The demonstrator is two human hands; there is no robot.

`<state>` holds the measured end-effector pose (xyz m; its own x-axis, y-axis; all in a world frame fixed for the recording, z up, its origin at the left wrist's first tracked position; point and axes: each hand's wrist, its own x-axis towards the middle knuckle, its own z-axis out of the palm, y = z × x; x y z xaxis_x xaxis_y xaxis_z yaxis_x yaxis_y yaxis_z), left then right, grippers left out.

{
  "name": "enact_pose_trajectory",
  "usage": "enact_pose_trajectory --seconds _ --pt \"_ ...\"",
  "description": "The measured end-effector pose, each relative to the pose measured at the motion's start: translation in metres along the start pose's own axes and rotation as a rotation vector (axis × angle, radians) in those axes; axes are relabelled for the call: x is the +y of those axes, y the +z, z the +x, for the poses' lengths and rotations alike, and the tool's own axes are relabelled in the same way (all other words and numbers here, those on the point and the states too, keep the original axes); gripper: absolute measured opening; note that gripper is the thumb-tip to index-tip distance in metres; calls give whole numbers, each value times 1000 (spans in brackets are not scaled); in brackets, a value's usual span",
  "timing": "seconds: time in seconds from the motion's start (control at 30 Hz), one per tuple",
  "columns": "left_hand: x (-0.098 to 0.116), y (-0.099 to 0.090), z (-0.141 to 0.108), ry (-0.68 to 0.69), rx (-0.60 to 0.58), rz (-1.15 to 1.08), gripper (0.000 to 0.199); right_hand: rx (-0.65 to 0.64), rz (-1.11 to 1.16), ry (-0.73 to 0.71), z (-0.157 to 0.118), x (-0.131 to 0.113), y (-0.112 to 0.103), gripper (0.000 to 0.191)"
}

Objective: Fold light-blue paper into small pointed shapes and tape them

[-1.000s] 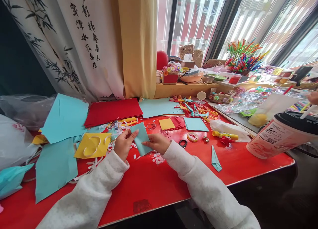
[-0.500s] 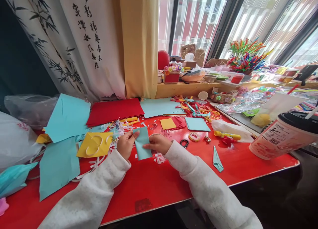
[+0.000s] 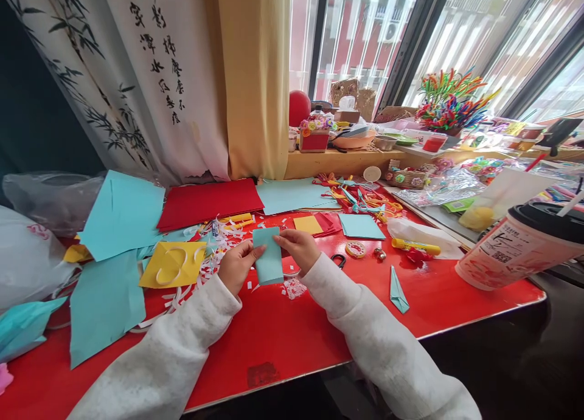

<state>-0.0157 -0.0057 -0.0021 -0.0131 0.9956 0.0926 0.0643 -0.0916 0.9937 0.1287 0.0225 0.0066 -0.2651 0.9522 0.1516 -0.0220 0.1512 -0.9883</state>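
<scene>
A folded light-blue paper (image 3: 269, 259) is held upright above the red table (image 3: 274, 341). My left hand (image 3: 238, 265) pinches its left edge, thumb on the front. At the top right corner, the fingers of my right hand (image 3: 298, 247) are closed on the same paper. Behind my right hand lie a yellow paper square (image 3: 308, 225) and a stack of light-blue squares (image 3: 362, 227). A folded blue paper point (image 3: 398, 291) rests to the right, and black scissors (image 3: 338, 260) lie partly hidden beside my right sleeve.
A pink cup (image 3: 511, 247) with a black lid stands at the right. Large blue sheets (image 3: 108, 304) and a yellow square (image 3: 173, 264) lie at the left, near paper shreds. Behind are red sheets (image 3: 210, 202), a tape roll (image 3: 355, 249) and a yellow tube (image 3: 416, 246).
My right hand has moved up from the paper's lower front to its top right corner. The paper is slightly higher and more upright, and my left hand has shifted a little right.
</scene>
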Motion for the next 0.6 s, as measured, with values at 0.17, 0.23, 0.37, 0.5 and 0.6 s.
enact_pose_trajectory --seconds 0.17,0.23,0.37,0.5,0.6 --pt "-1 4 -2 -69 -139 35 33 113 -1 -24 0 -4 -2 28" --pt "-1 4 -3 -62 -117 64 33 116 17 -10 0 -4 -2 29" --pt "-1 5 -4 -42 -59 85 35 126 37 -28 0 -2 -2 29" --pt "1 6 -5 -65 -176 130 34 199 6 -59 1 0 -4 29" --pt "2 6 -6 -77 -166 183 35 241 -12 -71 1 0 -6 29"
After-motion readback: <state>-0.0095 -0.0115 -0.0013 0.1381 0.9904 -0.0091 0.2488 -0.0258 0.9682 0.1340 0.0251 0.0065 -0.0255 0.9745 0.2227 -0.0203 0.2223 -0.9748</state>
